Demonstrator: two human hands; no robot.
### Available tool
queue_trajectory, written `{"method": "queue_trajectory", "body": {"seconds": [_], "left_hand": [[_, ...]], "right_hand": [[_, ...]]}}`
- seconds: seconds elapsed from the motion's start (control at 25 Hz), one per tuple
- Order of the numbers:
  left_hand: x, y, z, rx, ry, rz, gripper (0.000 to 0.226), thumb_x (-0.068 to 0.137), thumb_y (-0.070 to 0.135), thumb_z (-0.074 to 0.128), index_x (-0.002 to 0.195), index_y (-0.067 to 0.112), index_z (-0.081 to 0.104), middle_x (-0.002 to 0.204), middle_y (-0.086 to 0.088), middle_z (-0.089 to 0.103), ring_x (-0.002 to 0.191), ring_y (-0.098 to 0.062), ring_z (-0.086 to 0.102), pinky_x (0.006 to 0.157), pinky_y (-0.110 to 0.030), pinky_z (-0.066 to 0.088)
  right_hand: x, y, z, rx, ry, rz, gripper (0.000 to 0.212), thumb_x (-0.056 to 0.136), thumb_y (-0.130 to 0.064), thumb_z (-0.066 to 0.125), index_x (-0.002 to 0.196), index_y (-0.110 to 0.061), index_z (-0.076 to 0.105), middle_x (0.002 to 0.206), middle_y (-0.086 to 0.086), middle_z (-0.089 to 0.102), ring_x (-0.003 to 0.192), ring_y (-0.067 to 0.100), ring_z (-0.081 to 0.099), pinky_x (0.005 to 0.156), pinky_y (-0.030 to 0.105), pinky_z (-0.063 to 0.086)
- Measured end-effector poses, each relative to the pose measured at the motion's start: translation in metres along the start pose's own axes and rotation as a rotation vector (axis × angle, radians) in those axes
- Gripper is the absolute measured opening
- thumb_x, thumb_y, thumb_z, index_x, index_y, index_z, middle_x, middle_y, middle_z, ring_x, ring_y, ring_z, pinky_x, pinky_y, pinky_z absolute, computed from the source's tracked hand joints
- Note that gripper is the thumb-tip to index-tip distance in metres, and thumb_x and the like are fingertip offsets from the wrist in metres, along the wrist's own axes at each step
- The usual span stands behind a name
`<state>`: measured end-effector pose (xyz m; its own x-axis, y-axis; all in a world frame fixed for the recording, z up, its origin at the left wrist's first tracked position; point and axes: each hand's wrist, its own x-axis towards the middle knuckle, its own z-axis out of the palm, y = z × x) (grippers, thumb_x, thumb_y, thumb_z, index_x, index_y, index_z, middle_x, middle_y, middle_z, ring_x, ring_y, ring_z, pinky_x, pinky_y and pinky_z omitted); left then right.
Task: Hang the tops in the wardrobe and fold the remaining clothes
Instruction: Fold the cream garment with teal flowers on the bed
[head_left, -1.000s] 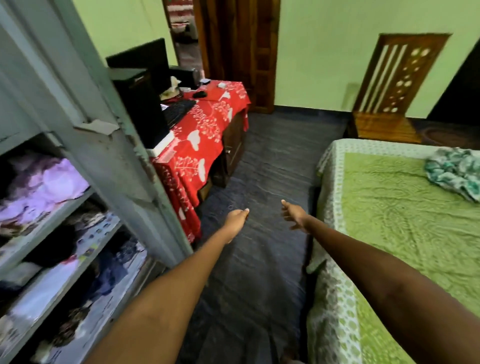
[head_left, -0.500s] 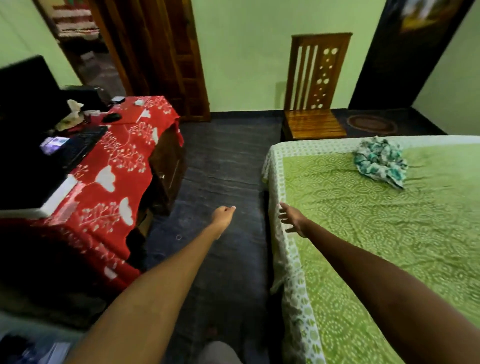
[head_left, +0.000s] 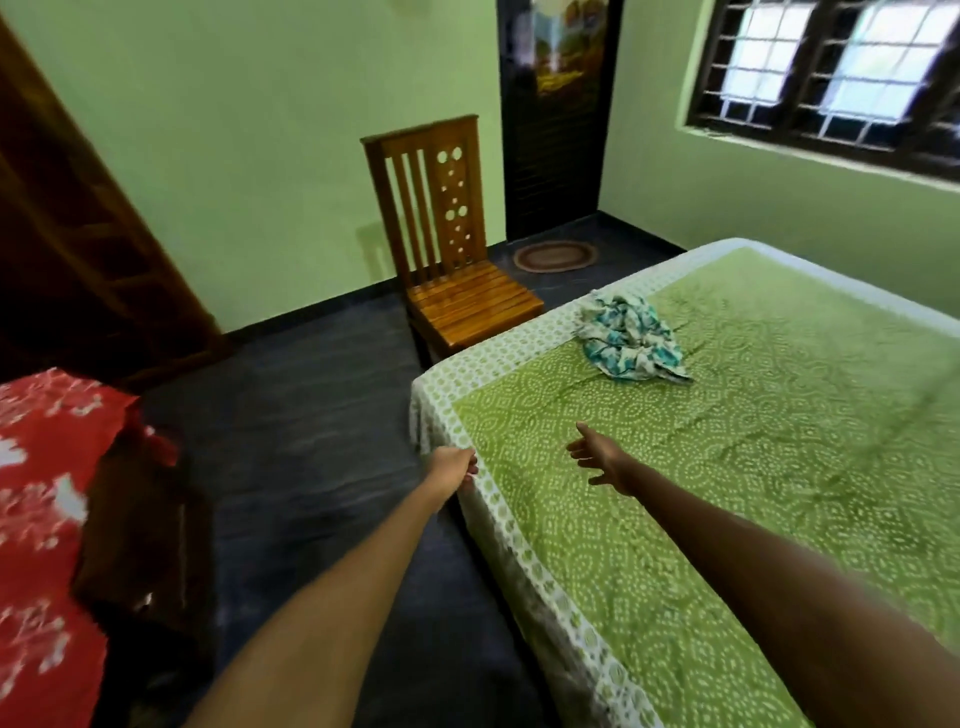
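A crumpled white and teal patterned garment (head_left: 631, 339) lies on the green bed (head_left: 753, 467), near its far left corner. My right hand (head_left: 602, 460) hovers over the bedspread with fingers spread, well short of the garment, holding nothing. My left hand (head_left: 453, 467) reaches out at the bed's left edge with loosely curled fingers and holds nothing. The wardrobe is out of view.
A wooden chair (head_left: 447, 244) stands against the wall past the bed's corner. A table with a red patterned cloth (head_left: 47, 519) is at the left. Dark floor (head_left: 311, 415) runs between table and bed. A small oval mat (head_left: 555, 256) lies by a dark door.
The view has swung right, away from the wardrobe shelves and the red table toward the bed. Both arms stay stretched forward; my right hand is now over the bedspread.
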<state>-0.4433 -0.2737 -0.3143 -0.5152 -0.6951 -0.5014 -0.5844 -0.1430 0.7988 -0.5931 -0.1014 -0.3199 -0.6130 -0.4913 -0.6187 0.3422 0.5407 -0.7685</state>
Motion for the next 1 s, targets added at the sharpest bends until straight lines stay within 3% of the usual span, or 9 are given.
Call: {"method": "queue_trajectory", "body": {"seconds": [0.2, 0.36, 0.56, 0.72, 1.0], "left_hand": [[0.085, 0.04, 0.003, 0.29, -0.121, 0.063, 0.03, 0.094, 0.018, 0.05, 0.064, 0.012, 0.054, 0.078, -0.009, 0.059, 0.074, -0.024, 0.057, 0.074, -0.035, 0.05], [0.174, 0.094, 0.023, 0.437, -0.212, 0.156, 0.029, 0.097, 0.024, 0.046, 0.071, 0.012, 0.05, 0.072, -0.002, 0.05, 0.062, -0.015, 0.048, 0.059, -0.028, 0.037], [0.255, 0.159, 0.065, 0.451, -0.344, 0.222, 0.02, 0.097, 0.022, 0.048, 0.084, 0.007, 0.052, 0.085, -0.009, 0.052, 0.078, -0.021, 0.05, 0.072, -0.03, 0.038], [0.312, 0.204, 0.113, 0.463, -0.417, 0.262, 0.017, 0.097, 0.021, 0.048, 0.086, 0.008, 0.052, 0.09, -0.011, 0.053, 0.081, -0.021, 0.051, 0.07, -0.03, 0.037], [0.4, 0.25, 0.199, 0.599, -0.544, 0.23, 0.021, 0.098, 0.023, 0.048, 0.088, 0.005, 0.051, 0.071, -0.006, 0.045, 0.059, -0.014, 0.041, 0.054, -0.027, 0.029]], "right_hand": [[0.055, -0.024, -0.01, 0.071, 0.104, 0.088, 0.061, 0.098, -0.05, 0.029, 0.127, -0.001, 0.051, 0.137, 0.016, 0.046, 0.13, 0.03, 0.039, 0.101, 0.044, 0.033], [0.126, -0.057, -0.037, 0.165, 0.219, 0.1, 0.059, 0.099, -0.048, 0.032, 0.125, 0.0, 0.052, 0.135, 0.018, 0.048, 0.127, 0.031, 0.042, 0.1, 0.045, 0.034], [0.2, -0.102, -0.062, 0.286, 0.241, 0.106, 0.06, 0.099, -0.047, 0.029, 0.13, 0.001, 0.047, 0.138, 0.018, 0.046, 0.129, 0.032, 0.04, 0.101, 0.045, 0.034], [0.251, -0.126, -0.081, 0.398, 0.3, 0.12, 0.056, 0.099, -0.045, 0.031, 0.129, -0.001, 0.048, 0.137, 0.017, 0.047, 0.128, 0.031, 0.042, 0.1, 0.044, 0.035], [0.327, -0.151, -0.118, 0.524, 0.429, 0.168, 0.051, 0.101, -0.043, 0.03, 0.126, -0.003, 0.05, 0.137, 0.016, 0.047, 0.128, 0.031, 0.042, 0.099, 0.041, 0.035]]}}
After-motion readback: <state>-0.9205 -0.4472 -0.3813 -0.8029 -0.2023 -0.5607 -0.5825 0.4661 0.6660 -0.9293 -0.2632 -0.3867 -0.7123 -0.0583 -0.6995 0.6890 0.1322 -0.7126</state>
